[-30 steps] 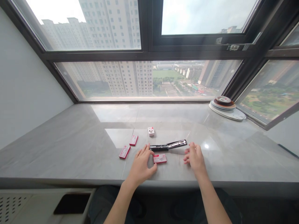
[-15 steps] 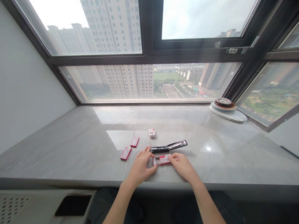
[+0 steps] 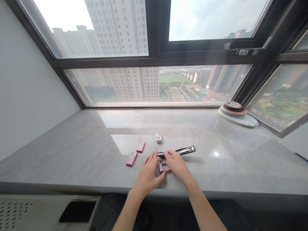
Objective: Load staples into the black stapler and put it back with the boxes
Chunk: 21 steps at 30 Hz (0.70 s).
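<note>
Staple box (image 3: 163,167), small and red, lies on the grey sill (image 3: 72,154) just in front of the opened stapler (image 3: 178,151), pinched between both hands. Left hand (image 3: 148,175) grips its near-left end; right hand (image 3: 176,163), a second ago open and well to the right, now covers its right end, fingers curled on it. Box looks partly slid open. Two more red boxes (image 3: 132,158) lie left, one small box (image 3: 158,138) behind; stacked plates (image 3: 237,112) far right

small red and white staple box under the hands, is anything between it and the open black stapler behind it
Nothing visible does. The small red and white staple box lies just in front of the open black stapler, held by the left hand and right hand; only bare grey stone sill separates them.
</note>
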Each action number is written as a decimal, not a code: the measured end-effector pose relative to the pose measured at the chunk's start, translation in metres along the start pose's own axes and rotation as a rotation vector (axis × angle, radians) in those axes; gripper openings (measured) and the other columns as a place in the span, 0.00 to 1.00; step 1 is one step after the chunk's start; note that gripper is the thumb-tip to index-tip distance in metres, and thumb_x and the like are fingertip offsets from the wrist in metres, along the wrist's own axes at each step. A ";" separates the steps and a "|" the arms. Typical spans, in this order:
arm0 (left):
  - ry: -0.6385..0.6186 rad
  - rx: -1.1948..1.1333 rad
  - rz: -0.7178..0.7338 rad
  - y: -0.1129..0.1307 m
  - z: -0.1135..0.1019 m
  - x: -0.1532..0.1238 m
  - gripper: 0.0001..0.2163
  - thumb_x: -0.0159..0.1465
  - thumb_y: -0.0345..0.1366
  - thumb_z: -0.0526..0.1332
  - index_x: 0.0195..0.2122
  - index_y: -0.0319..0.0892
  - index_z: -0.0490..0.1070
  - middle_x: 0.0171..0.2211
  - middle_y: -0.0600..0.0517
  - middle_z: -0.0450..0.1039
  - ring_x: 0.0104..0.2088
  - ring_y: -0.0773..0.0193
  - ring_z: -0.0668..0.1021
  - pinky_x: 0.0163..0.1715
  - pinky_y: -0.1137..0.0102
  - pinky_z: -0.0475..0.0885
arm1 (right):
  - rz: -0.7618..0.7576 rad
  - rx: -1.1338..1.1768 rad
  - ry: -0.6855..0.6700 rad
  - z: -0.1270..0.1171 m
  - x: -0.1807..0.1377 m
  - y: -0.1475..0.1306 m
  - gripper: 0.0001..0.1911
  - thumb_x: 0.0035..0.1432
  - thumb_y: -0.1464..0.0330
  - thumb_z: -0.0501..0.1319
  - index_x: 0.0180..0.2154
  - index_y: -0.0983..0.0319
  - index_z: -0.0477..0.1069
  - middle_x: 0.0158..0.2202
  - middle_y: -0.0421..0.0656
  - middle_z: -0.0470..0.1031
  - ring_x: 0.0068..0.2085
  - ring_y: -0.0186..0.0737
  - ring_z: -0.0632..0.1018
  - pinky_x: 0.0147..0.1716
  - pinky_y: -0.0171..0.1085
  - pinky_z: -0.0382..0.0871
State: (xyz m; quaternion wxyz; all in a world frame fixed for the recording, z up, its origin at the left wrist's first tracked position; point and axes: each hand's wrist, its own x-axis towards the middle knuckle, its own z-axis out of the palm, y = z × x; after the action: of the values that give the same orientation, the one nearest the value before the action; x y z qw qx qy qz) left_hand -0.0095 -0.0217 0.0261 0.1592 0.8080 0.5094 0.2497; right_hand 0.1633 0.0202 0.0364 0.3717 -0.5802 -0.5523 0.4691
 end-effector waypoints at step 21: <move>-0.008 -0.058 -0.017 -0.005 -0.004 0.000 0.14 0.64 0.37 0.62 0.52 0.49 0.69 0.73 0.50 0.53 0.74 0.53 0.55 0.71 0.53 0.54 | -0.263 -0.526 -0.076 -0.025 -0.048 -0.017 0.06 0.63 0.67 0.59 0.35 0.56 0.75 0.25 0.37 0.73 0.28 0.36 0.72 0.28 0.34 0.53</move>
State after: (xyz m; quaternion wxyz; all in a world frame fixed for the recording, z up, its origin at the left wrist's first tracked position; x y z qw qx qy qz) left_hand -0.0154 -0.0191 0.0267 0.1867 0.7996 0.5081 0.2600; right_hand 0.1844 -0.0236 0.0662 0.2452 -0.5621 -0.7389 0.2793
